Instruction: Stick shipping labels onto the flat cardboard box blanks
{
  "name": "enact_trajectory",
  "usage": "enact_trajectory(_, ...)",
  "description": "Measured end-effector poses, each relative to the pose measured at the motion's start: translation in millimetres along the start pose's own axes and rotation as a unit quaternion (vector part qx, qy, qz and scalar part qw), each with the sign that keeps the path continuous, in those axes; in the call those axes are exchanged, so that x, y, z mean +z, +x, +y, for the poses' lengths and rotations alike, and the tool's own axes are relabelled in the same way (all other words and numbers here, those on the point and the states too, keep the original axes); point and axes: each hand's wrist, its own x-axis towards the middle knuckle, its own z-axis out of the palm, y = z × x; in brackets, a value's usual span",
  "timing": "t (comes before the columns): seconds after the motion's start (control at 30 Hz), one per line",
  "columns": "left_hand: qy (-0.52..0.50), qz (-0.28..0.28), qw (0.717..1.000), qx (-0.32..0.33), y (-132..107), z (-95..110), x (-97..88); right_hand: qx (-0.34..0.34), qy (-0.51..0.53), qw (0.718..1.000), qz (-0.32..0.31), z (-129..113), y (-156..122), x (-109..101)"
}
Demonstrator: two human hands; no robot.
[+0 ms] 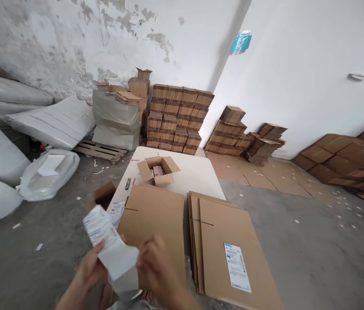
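Observation:
My left hand (pixel 91 266) and my right hand (pixel 156 268) are both closed on a strip of white printed labels (pixel 110 245), held above the near edge of a white table (pixel 197 174). The strip bends between them, its upper end rising to the left. Under my hands lies a flat brown cardboard sheet (pixel 154 224). To its right sits a stack of flattened cartons (pixel 230 249), and the top one bears a white shipping label (pixel 237 267).
A small open carton (pixel 158 171) stands further back on the table, with a dark tool (pixel 128 183) to its left. Another open box (pixel 103 194) sits on the floor. Bundled carton stacks (pixel 178 118) line the wall. White bags (pixel 49 174) lie left.

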Motion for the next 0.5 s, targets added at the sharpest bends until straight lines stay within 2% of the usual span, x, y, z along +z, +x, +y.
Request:
enact_trajectory(0.07,0.005,0.095,0.993,0.065,17.2,10.3,-20.3,0.079,0.080,0.990,0.086,4.5,14.6,-17.7)
enact_trajectory(0.13,0.029,0.119,0.989,0.086,25.8,14.4,-32.8,0.160,0.066,0.973,0.150,27.9,25.9,-19.0)
enact_trajectory(0.17,0.049,0.110,0.989,0.086,27.6,13.5,-35.3,0.192,0.019,0.970,0.150,44.0,28.2,-13.1)
enact_trajectory(0.23,0.098,0.085,0.988,0.078,28.9,7.2,-34.4,0.232,-0.113,0.961,0.102,76.7,24.4,6.3)
enact_trajectory(0.3,0.145,0.073,0.985,0.067,28.5,-1.4,-29.3,0.232,-0.227,0.944,0.053,101.1,10.4,23.1)
enact_trajectory(0.37,0.199,0.066,0.975,0.071,24.6,-8.4,-23.8,0.232,-0.284,0.930,0.044,115.1,-10.1,26.9)
enact_trajectory(0.43,0.292,0.076,0.948,0.097,15.7,-12.0,-18.2,0.278,-0.308,0.906,0.081,123.6,-32.7,17.8)
enact_trajectory(0.47,0.353,0.081,0.925,0.117,10.3,-12.6,-14.7,0.322,-0.310,0.887,0.115,127.7,-43.4,10.8)
enact_trajectory(0.5,0.413,0.109,0.895,0.129,5.2,-12.6,-10.3,0.368,-0.303,0.865,0.155,132.7,-53.0,3.2)
